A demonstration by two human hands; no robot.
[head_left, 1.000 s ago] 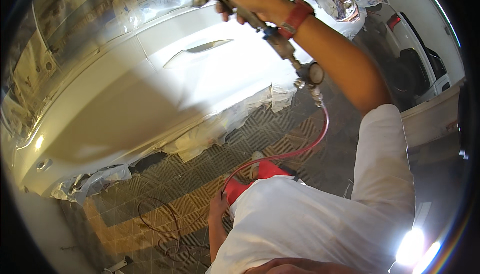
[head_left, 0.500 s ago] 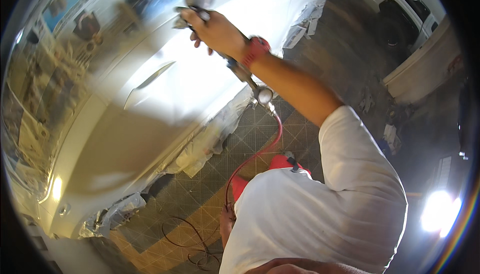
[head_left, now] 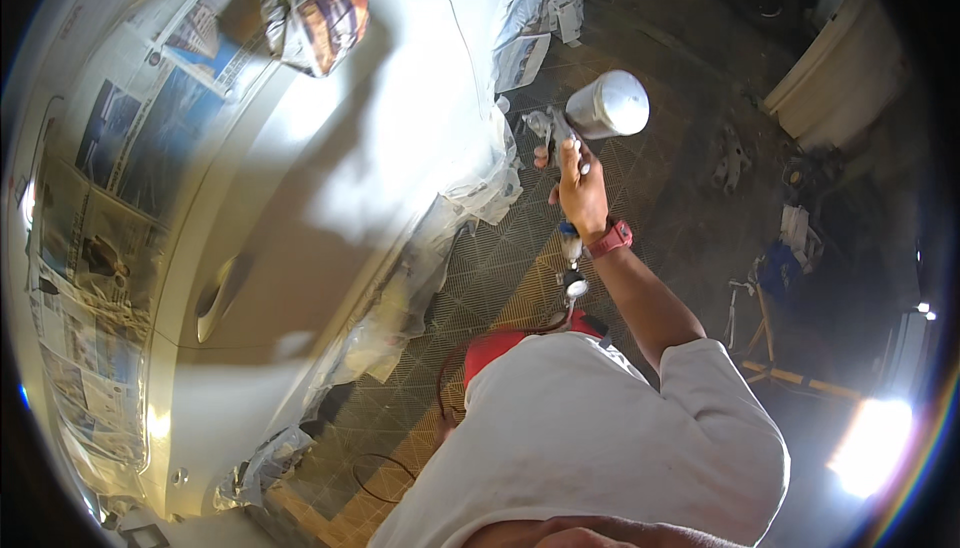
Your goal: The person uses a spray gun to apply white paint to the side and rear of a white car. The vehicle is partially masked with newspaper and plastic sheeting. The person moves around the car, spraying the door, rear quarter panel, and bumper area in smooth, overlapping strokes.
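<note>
My right hand [head_left: 583,188] is closed round the grip of a paint spray gun [head_left: 560,130] with a silver cup [head_left: 612,106] on top. A round pressure gauge [head_left: 577,289] hangs below the grip, where the red air hose [head_left: 442,373] joins. The gun is held low, to the right of the white car's side [head_left: 330,248], apart from the panel. Down by my left side, my left hand [head_left: 451,422] is closed on the hose, partly hidden by my white shirt.
Newspaper [head_left: 160,138] masks the car windows and wraps the side mirror [head_left: 315,20]. Plastic and paper sheeting [head_left: 400,293] hangs along the lower edge. A bright work lamp [head_left: 872,446] stands at right, near a loose panel [head_left: 830,73]. Hose loops lie on the grid floor [head_left: 500,268].
My right hand has swung the spray gun away from the car panel, to the right and lower. The view has shifted along the car, with the wrapped mirror now further left.
</note>
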